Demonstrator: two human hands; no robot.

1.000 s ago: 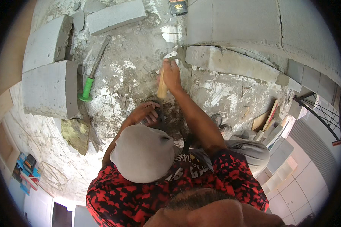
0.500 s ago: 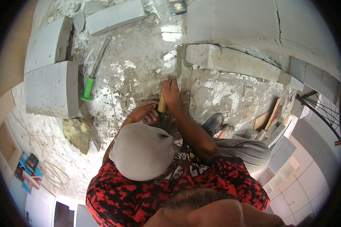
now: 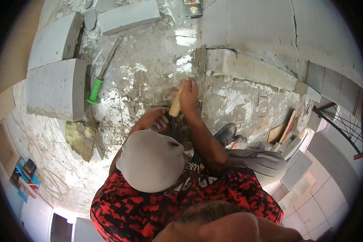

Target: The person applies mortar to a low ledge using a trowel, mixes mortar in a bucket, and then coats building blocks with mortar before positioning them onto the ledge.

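Note:
My right hand (image 3: 188, 96) is wrapped around the pale wooden handle (image 3: 176, 107) of a hand tool, its butt end pointing back toward me. Just past my fingertips a bit of grey metal shows; the rest of the tool is hidden, so its kind is unclear. My left hand (image 3: 154, 118) is low beside the handle's butt, its fingers curled in; whatever they hold, if anything, is hidden. Both hands are over the rough, white-blotched floor (image 3: 139, 90). Farther left lies a chisel (image 3: 95, 89) with a green guarded grip and a long metal shaft.
Grey blocks (image 3: 55, 86) stand at the left, another block (image 3: 130, 17) farther off. A yellowish rough chunk (image 3: 81, 140) is nearer. A low block strip (image 3: 250, 66) runs along the grey wall (image 3: 262, 24) at right. My shoe (image 3: 226, 134) is beside a hammer (image 3: 238, 140); offcuts (image 3: 288, 133) lean beyond.
The wooden handle has tilted, and my right hand has shifted slightly right and away from me with it. My left hand stays in nearly the same place.

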